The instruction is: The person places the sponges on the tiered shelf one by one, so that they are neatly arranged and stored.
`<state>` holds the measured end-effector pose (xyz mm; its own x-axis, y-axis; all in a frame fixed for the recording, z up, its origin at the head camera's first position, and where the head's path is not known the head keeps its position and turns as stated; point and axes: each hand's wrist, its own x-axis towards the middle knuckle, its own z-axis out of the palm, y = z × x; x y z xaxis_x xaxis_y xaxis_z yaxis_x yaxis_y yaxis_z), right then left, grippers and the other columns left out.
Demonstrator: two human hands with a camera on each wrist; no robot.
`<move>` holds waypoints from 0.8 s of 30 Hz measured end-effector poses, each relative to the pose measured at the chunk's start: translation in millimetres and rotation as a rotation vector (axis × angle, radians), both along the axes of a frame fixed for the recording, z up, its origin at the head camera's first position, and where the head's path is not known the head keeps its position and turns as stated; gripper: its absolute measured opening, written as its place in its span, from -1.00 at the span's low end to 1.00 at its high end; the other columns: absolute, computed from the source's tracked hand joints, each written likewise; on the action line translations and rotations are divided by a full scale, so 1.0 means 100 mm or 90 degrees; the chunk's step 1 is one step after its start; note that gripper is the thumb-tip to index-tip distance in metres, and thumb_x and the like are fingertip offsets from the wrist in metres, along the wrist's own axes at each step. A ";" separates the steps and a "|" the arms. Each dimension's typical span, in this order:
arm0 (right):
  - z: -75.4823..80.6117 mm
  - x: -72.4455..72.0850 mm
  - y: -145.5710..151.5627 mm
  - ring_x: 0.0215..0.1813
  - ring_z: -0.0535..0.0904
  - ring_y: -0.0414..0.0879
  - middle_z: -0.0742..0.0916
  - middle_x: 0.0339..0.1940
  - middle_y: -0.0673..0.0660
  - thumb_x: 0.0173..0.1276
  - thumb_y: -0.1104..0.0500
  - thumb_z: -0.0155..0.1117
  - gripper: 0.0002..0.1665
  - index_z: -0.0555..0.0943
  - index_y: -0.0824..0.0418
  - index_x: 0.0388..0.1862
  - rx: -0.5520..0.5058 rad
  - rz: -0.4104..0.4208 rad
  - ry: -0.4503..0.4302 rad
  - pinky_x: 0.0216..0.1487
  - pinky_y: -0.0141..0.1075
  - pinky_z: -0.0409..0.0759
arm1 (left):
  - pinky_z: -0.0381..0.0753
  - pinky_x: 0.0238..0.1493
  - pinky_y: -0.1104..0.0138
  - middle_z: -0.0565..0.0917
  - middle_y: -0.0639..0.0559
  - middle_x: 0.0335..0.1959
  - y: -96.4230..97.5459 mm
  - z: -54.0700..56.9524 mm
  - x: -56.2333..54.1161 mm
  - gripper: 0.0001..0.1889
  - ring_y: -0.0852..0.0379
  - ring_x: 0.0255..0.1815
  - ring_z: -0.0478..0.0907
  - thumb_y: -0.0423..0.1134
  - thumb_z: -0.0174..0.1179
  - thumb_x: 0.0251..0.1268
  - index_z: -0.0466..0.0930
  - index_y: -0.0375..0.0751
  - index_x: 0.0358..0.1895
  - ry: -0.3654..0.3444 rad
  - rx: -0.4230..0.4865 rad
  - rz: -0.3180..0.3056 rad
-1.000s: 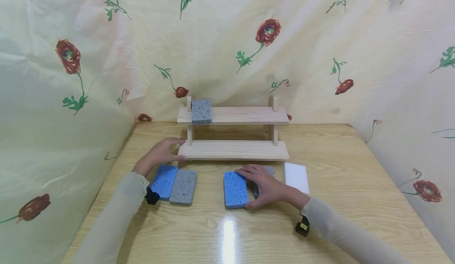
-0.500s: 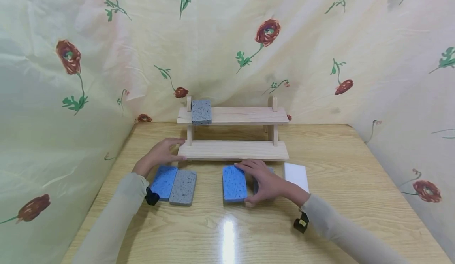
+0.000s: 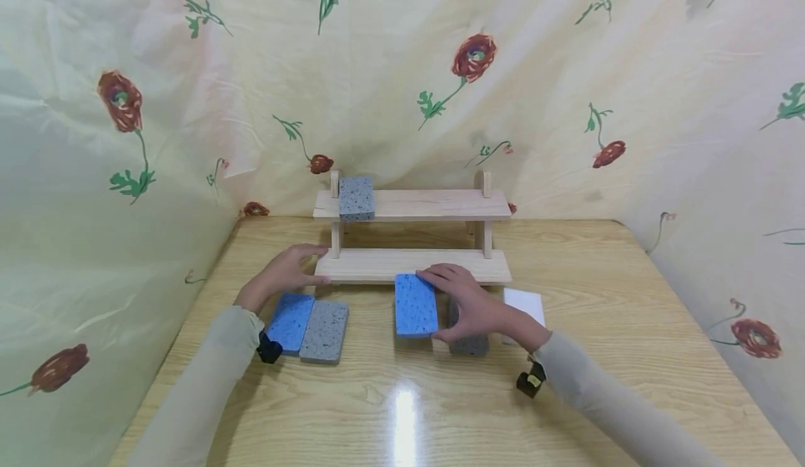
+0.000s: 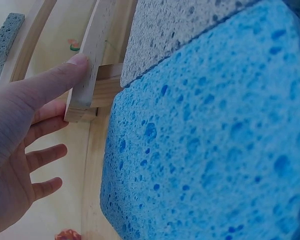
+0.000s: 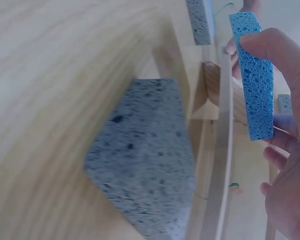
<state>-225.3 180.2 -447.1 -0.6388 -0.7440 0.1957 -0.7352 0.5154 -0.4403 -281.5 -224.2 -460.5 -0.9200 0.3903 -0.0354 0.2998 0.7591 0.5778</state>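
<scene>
Blue sponge (image 3: 416, 306) held at the front edge of the lower board (image 3: 365, 264)

It lies just left of the right hand's (image 3: 468, 306) palm, long axis pointing away from the person, towards the board; its far end overlaps the board's front edge in the head view, though contact cannot be told. The right grip spans its length, thumb at the near end and fingers at the far end. A shadow underneath suggests it is off the table (image 3: 566, 383).

The left hand (image 3: 286, 269), well apart from it, pinches the lower board's left end between thumb and fingers. Above, the upper board (image 3: 434, 203) limits height and carries 1 grey sponge (image 3: 356, 199) at its left. On the table, a 2nd blue sponge (image 3: 291, 321) and a 2nd grey sponge (image 3: 324, 332) lie left; a 3rd grey sponge (image 3: 470, 345), partly hidden by the right hand, and a white block (image 3: 525, 303) lie right.
</scene>
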 end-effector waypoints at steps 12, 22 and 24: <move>0.19 -0.15 -0.04 0.52 0.25 0.17 0.44 0.52 0.18 -0.09 -0.08 0.69 0.29 0.26 0.15 0.60 -0.015 -0.009 0.036 0.42 0.28 0.30 | 0.26 0.54 -0.20 0.43 -0.21 0.49 0.00 0.00 0.00 -0.20 -0.27 0.55 0.28 0.04 0.47 0.21 0.42 -0.21 0.47 -0.012 -0.001 0.012; 0.34 -0.30 -0.05 0.51 0.27 0.17 0.45 0.49 0.20 -0.09 -0.05 0.69 0.30 0.24 0.16 0.61 -0.028 -0.012 0.071 0.44 0.26 0.26 | 0.25 0.54 -0.19 0.43 -0.20 0.50 -0.01 -0.01 -0.01 -0.20 -0.27 0.56 0.27 0.06 0.46 0.21 0.41 -0.20 0.47 -0.020 0.000 0.011; 0.40 -0.34 -0.05 0.52 0.26 0.19 0.45 0.49 0.21 -0.10 -0.04 0.69 0.30 0.25 0.17 0.61 -0.033 -0.020 0.069 0.44 0.28 0.26 | 0.24 0.54 -0.19 0.43 -0.20 0.50 -0.01 -0.01 0.00 -0.19 -0.27 0.56 0.27 0.07 0.46 0.22 0.41 -0.20 0.47 -0.020 -0.002 0.011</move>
<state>-259.0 175.0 -407.5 -0.6345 -0.7113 0.3023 -0.7638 0.5172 -0.3861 -281.9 -225.6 -461.1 -0.9248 0.3748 -0.0649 0.2692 0.7654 0.5846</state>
